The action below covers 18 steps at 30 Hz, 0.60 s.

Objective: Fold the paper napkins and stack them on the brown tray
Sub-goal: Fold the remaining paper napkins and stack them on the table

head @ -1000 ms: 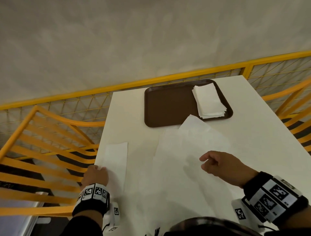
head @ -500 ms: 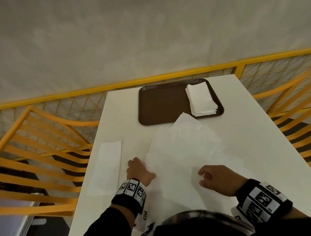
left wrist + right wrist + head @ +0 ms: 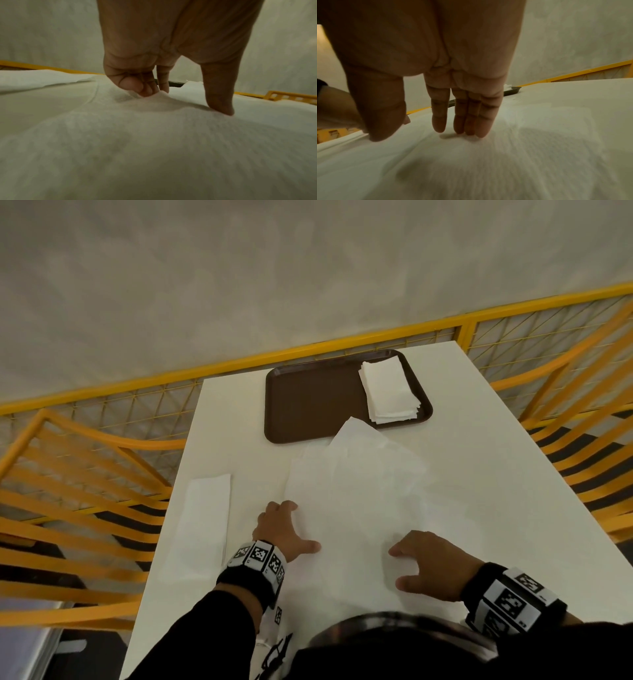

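Loose unfolded white napkins (image 3: 359, 491) lie overlapping in the middle of the white table (image 3: 479, 474). My left hand (image 3: 284, 525) is at their left edge. In the left wrist view its curled fingertips (image 3: 137, 88) ruck up the napkin's edge (image 3: 161, 94), and the thumb presses flat on the paper. My right hand (image 3: 428, 563) rests on the near right part, with straight fingers (image 3: 471, 121) touching the sheet. The brown tray (image 3: 308, 398) sits at the far edge, with a stack of folded napkins (image 3: 388, 392) on its right side. A folded napkin strip (image 3: 202, 518) lies at the left.
A yellow mesh railing (image 3: 239, 364) runs behind the table's far edge. Yellow slatted chairs stand on the left (image 3: 68, 491) and on the right (image 3: 582, 422). One corner of the loose napkins overlaps the tray's near rim.
My left hand left the folded strip and moved right to the loose napkins' left edge. My right hand drew nearer and its fingers straightened onto the paper.
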Tool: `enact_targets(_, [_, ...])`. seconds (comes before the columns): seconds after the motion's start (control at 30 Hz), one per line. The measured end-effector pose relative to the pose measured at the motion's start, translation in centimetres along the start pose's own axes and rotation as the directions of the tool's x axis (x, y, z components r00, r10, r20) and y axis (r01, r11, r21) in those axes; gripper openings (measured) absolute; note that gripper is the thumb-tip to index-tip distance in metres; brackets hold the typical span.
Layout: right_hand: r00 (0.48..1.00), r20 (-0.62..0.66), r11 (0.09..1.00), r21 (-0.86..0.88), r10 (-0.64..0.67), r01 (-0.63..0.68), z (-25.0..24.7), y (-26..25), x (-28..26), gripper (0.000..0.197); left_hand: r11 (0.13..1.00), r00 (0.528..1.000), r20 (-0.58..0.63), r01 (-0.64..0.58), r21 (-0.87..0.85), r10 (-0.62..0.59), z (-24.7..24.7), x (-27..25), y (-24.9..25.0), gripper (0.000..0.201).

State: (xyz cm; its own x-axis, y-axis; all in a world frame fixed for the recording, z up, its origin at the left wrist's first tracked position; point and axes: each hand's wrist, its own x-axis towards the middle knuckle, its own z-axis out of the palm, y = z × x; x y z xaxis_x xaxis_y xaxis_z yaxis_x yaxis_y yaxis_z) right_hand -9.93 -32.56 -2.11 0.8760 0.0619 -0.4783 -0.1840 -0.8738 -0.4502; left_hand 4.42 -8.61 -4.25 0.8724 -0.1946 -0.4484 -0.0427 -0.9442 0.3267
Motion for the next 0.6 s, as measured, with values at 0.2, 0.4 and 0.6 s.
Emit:
enact_targets(0.2, [0.999,-0.008,0.998,-0.028,-0.052,0.052,0.7,0.3,-0.9,0.059,0.996,0.997,-0.083,-0.002,0.093,0.010,1.3,-0.7,1.7,0.093])
enact_targets(0.4, [0.994,-0.051,0.995,-0.029,-0.096,0.094,1.6,0.9,-2.2,0.051,0.998,0.998,-0.048,0.034,0.058,-0.031,1.0,0.1,2.6,0.101])
enact_targets(0.6, [0.986,-0.131,0.995,-0.008,-0.100,0.100,1.4,1.8,-3.5,0.043,0.984,1.000,-0.014,-0.004,0.179,0.007,0.1,1.5,3.8,0.117])
